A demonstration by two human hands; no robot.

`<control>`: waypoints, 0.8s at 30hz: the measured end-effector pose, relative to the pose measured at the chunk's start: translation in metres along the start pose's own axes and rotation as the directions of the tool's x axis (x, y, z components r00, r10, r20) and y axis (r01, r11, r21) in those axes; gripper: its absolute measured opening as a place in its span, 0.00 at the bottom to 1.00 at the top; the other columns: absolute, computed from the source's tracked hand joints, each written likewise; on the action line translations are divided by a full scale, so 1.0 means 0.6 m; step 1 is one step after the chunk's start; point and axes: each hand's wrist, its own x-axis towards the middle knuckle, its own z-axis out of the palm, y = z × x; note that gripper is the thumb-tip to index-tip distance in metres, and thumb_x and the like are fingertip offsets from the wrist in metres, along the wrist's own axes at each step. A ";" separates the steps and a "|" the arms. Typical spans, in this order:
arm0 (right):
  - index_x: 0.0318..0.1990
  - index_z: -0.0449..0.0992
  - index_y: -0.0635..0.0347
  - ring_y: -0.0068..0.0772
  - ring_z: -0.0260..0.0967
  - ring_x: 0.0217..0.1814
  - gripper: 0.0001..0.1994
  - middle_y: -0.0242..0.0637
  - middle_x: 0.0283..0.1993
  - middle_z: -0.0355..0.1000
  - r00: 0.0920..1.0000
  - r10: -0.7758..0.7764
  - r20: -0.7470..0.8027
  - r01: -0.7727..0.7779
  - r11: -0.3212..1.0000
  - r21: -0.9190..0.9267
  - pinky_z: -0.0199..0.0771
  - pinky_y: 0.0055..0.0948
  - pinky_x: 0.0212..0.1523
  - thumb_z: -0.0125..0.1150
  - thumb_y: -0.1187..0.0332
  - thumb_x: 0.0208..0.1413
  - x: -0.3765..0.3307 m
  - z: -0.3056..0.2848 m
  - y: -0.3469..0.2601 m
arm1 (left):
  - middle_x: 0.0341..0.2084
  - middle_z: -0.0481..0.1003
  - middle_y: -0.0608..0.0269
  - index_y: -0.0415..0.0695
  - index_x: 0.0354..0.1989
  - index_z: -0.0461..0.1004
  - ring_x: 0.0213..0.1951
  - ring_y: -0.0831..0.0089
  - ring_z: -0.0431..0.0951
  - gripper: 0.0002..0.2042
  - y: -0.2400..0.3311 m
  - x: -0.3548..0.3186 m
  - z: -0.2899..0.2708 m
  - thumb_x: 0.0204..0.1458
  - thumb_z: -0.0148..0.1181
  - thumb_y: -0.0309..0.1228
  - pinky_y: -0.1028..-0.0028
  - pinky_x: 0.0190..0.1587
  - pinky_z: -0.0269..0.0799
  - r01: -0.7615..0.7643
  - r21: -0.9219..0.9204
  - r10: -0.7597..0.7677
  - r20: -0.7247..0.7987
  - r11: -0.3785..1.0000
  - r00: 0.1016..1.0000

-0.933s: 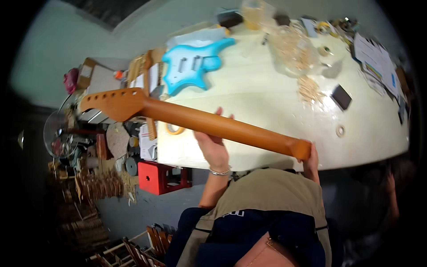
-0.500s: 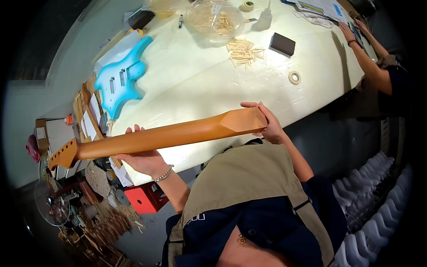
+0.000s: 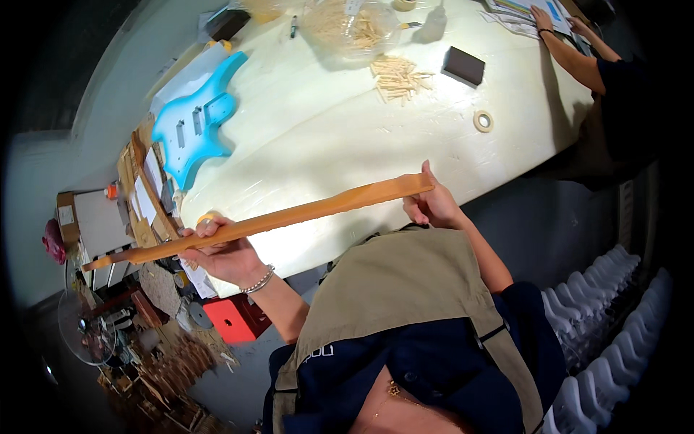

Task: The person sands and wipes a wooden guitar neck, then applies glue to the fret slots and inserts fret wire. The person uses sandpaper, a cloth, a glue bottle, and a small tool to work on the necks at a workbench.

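Observation:
A brown wooden guitar neck [image 3: 318,210] is held edge-on in front of me, over the near edge of the table. My left hand [image 3: 225,253] wraps around it towards the headstock [image 3: 108,260], which points to the left. At the right, the heel end of the neck is gripped between thumb and fingers of my right hand [image 3: 436,200]. A blue and white guitar body [image 3: 189,129] lies on the table beyond my left hand.
On the pale table [image 3: 311,145] are wooden sticks [image 3: 397,79], a dark block [image 3: 463,66], a tape roll [image 3: 483,121] and a plastic bag [image 3: 350,29]. A co-worker's arm [image 3: 575,61] reaches over papers. A red box [image 3: 235,319] and white chairs [image 3: 589,289] stand below.
The guitar neck has rolled about its length, from its broad back face to its narrow edge. My left fingers have curled around it. The co-worker's hands have moved further back over the papers.

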 end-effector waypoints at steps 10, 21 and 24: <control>0.29 0.70 0.59 0.28 0.53 0.12 0.33 0.33 0.10 0.56 0.970 -0.228 -0.087 0.237 0.964 0.121 0.53 0.26 0.17 0.28 0.37 0.57 0.071 -0.139 0.086 | 0.30 0.68 0.70 0.55 0.43 0.64 0.35 0.74 0.70 0.18 -0.074 -0.040 0.037 0.50 0.53 0.50 0.63 0.51 0.62 0.119 0.148 -0.149 0.207 0.982 0.967; 0.51 0.65 0.64 0.34 0.66 0.42 0.34 0.41 0.43 0.69 0.938 -0.191 -0.290 0.271 0.925 0.266 0.67 0.30 0.41 0.29 0.40 0.59 0.072 -0.146 0.080 | 0.36 0.71 0.60 0.45 0.50 0.59 0.41 0.65 0.73 0.16 -0.064 -0.054 0.086 0.54 0.53 0.31 0.53 0.55 0.63 0.118 0.300 -0.149 0.082 0.947 0.985; 0.49 0.67 0.61 0.37 0.65 0.49 0.34 0.40 0.47 0.69 0.922 -0.135 -0.363 0.233 0.942 0.240 0.65 0.35 0.48 0.29 0.38 0.58 0.078 -0.156 0.085 | 0.40 0.68 0.58 0.43 0.56 0.54 0.45 0.63 0.71 0.21 -0.034 -0.040 0.113 0.55 0.49 0.30 0.52 0.56 0.61 0.040 0.307 -0.074 0.098 0.951 0.992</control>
